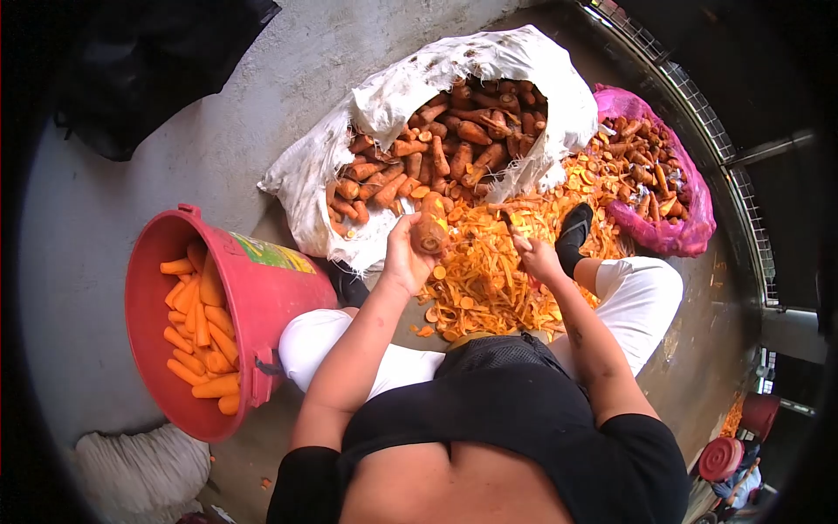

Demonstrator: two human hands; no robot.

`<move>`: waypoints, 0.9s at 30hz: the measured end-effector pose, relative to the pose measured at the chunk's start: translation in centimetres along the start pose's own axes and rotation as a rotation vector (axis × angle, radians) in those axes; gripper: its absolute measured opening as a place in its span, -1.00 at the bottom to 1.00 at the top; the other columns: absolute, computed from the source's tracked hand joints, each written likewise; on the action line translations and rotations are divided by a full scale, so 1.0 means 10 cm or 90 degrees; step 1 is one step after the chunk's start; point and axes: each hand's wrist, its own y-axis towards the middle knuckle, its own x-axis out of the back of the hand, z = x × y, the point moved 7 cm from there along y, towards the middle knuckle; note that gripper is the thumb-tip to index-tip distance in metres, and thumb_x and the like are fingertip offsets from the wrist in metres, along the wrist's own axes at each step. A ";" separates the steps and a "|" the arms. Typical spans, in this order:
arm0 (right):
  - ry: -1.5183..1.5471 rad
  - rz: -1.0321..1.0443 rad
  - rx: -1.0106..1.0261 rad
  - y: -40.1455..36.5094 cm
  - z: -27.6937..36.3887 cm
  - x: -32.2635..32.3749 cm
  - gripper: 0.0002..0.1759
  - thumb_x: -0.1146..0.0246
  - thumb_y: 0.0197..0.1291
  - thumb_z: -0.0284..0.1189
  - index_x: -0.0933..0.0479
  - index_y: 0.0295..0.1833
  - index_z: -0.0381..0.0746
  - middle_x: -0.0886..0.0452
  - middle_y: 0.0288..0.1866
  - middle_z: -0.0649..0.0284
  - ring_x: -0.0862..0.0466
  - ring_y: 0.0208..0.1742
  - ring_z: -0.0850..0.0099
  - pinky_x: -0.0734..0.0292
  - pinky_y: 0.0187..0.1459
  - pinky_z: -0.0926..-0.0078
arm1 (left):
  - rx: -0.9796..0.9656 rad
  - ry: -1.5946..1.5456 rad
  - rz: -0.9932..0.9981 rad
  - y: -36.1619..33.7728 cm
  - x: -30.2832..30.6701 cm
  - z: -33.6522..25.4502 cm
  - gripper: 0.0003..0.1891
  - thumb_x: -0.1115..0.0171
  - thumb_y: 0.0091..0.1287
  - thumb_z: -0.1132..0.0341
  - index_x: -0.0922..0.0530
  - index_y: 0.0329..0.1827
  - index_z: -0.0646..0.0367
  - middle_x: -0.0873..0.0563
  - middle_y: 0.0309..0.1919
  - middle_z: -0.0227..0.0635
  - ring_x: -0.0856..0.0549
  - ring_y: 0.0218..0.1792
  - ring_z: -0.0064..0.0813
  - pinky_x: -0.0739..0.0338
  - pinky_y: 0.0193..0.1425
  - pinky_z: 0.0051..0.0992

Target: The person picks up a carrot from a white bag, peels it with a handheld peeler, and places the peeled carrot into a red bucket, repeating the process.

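Observation:
My left hand [408, 260] is closed around a thick carrot [430, 229], which has a strip of bright peeled flesh and brown skin elsewhere. To its right, my right hand [539, 257] grips a small dark-ended tool that looks like a peeler [508, 224]; its details are too small to make out. The tool is apart from the carrot. Below both hands lies a heap of orange peelings [489, 293] with cut carrot ends in it. Beyond them a torn white sack [371, 105] holds many unpeeled carrots [471, 131].
A red bucket [279, 284] with peeled carrots [205, 336] lies tilted on the left. At the right, a pink sack [694, 205] contains carrot scraps. A pale sack [144, 467] rests at lower left, and a dark bag [157, 70] at upper left.

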 end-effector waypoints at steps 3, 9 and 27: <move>0.164 -0.154 0.107 -0.33 0.74 0.40 -0.68 -0.18 0.29 -0.16 -0.55 -0.11 -0.21 -0.63 -0.46 0.13 -0.65 -0.47 0.29 -0.49 -0.42 0.36 | -0.001 0.007 0.005 0.03 0.03 0.03 -0.58 0.00 0.38 0.04 -0.48 0.12 0.14 -0.66 -0.15 -0.26 -0.63 -0.24 -0.39 -0.52 -0.23 -0.41; 0.235 -0.201 0.288 -0.85 1.61 0.51 -0.77 -0.25 0.23 -0.23 -0.58 -0.14 -0.14 -0.57 -0.48 0.17 -0.59 -0.49 0.37 -0.47 -0.41 0.42 | 0.006 -0.050 -0.006 -0.02 0.00 0.06 -0.63 -0.03 0.39 0.03 -0.47 0.11 0.05 -0.63 -0.15 -0.36 -0.63 -0.20 -0.43 -0.54 -0.18 -0.41; 0.057 -0.169 0.435 -1.05 2.01 0.39 -0.75 -0.23 0.22 -0.21 -0.56 -0.24 -0.18 -0.58 -0.48 0.04 -0.60 -0.45 0.03 -0.48 -0.44 0.18 | -0.054 -0.009 -0.055 -0.06 0.07 0.04 -0.61 0.14 0.48 -0.03 -0.46 -0.07 0.11 -0.63 -0.40 -0.29 -0.63 -0.42 -0.41 -0.56 -0.26 -0.42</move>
